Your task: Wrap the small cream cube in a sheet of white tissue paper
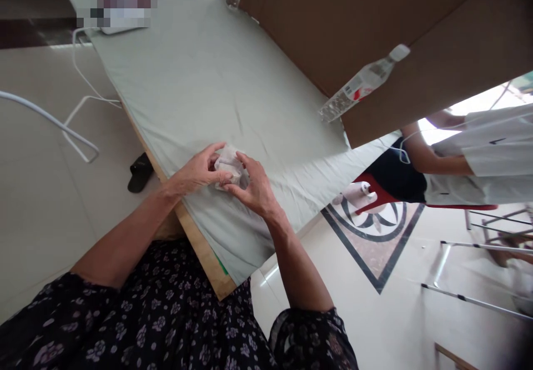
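A pale cloth (187, 81) lies under the fingers, with a bottle (356, 92) well beyond them. The left hand (196, 172) and right hand (256, 189) grasp a whitish packet (229, 161), perhaps plastic, between fingertips. Handling it seems the present step; the next move calls for light pinching.

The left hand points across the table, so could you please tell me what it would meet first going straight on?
The left hand would most likely meet the crumpled whitish bundle first, as its fingers touch it; the right hand seems next, though depth is unclear.
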`<state>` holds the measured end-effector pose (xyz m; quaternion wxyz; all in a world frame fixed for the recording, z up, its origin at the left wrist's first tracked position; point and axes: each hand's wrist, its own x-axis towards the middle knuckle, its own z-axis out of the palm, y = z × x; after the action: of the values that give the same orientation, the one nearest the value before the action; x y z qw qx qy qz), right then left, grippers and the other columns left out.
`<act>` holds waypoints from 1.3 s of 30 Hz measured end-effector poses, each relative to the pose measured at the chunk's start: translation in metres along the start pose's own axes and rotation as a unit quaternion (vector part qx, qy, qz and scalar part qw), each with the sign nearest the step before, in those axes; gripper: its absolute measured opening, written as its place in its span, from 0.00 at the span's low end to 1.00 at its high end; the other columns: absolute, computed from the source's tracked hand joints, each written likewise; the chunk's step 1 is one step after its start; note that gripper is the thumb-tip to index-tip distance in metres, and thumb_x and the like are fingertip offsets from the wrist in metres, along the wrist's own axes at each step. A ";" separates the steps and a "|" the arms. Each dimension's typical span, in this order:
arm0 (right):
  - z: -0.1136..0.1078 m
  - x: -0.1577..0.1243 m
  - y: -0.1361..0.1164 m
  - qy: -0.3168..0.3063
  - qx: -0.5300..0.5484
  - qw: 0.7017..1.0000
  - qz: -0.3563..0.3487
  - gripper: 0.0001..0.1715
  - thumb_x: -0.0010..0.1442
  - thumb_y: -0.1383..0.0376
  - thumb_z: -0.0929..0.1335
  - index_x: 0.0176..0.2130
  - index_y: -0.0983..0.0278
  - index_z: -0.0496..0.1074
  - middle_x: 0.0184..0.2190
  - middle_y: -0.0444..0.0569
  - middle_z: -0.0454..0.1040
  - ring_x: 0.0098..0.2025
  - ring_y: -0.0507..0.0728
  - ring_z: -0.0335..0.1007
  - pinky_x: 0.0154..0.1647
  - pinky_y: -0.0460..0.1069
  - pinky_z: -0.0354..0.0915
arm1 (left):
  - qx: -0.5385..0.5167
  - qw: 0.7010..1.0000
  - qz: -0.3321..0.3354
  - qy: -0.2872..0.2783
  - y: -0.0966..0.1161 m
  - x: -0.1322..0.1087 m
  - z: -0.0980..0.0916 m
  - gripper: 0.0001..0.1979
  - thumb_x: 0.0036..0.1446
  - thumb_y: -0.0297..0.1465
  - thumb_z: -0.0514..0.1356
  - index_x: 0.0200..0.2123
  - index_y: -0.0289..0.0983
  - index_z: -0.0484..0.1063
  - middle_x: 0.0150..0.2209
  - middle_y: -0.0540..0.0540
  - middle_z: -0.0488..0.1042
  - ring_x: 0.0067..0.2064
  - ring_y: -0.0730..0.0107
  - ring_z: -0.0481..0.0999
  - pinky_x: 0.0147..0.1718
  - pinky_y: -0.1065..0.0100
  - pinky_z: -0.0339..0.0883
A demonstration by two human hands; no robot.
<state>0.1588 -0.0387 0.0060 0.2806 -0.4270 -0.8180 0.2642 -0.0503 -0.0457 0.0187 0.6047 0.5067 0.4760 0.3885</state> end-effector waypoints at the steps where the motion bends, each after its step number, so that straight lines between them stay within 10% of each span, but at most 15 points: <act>1: 0.001 0.002 0.000 -0.008 -0.002 1.000 -0.002 0.47 0.60 0.49 0.76 0.70 0.59 0.63 0.64 0.59 0.75 0.62 0.69 0.72 0.65 0.67 0.67 | 0.002 1.000 -0.001 -0.002 0.001 0.000 0.000 0.55 0.47 0.40 0.72 0.73 0.30 0.54 0.53 0.36 0.79 0.49 0.59 0.81 0.44 0.65 0.74; 8: -0.001 0.004 0.001 -0.033 0.023 0.999 -0.002 0.45 0.62 0.50 0.75 0.71 0.56 0.63 0.61 0.56 0.77 0.62 0.68 0.73 0.65 0.66 0.66 | -0.022 1.000 -0.008 0.013 0.005 0.002 -0.002 0.47 0.48 0.45 0.71 0.68 0.32 0.63 0.50 0.39 0.80 0.50 0.57 0.81 0.45 0.64 0.73; 12: 0.000 0.001 -0.001 -0.028 0.034 0.999 0.012 0.43 0.62 0.51 0.75 0.71 0.55 0.64 0.63 0.55 0.76 0.63 0.68 0.72 0.66 0.65 0.66 | -0.037 0.998 -0.022 0.053 0.005 0.012 0.003 0.22 0.51 0.45 0.67 0.43 0.34 0.78 0.34 0.47 0.79 0.35 0.67 0.76 0.34 0.68 0.68; 20: -0.002 0.004 -0.002 -0.026 0.076 0.995 0.052 0.41 0.63 0.48 0.74 0.69 0.56 0.65 0.58 0.55 0.80 0.61 0.67 0.75 0.65 0.65 0.66 | -0.082 0.982 -0.044 0.163 0.000 0.018 0.015 0.11 0.44 0.40 0.65 0.26 0.39 0.70 0.22 0.53 0.66 0.24 0.74 0.62 0.24 0.69 0.55; 29: 0.004 0.002 -0.003 -0.006 0.127 0.989 0.071 0.38 0.64 0.50 0.73 0.67 0.59 0.65 0.59 0.56 0.79 0.60 0.66 0.74 0.63 0.63 0.68 | -0.119 0.982 -0.039 0.145 0.000 0.013 0.012 0.17 0.40 0.40 0.70 0.31 0.37 0.72 0.25 0.53 0.71 0.26 0.74 0.67 0.27 0.70 0.62; 39: 0.007 0.007 0.010 0.052 0.089 0.991 0.080 0.57 0.55 0.38 0.76 0.72 0.57 0.58 0.70 0.62 0.63 0.64 0.69 0.69 0.67 0.67 0.64 | -0.081 0.996 0.018 0.039 -0.006 -0.002 0.004 0.44 0.48 0.35 0.71 0.67 0.33 0.62 0.53 0.38 0.80 0.51 0.58 0.81 0.46 0.64 0.75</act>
<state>0.1564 -0.0289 -0.0038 0.3380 -0.4778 -0.7384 0.3351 -0.0469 -0.0499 0.0134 0.6177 0.4491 0.4570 0.4561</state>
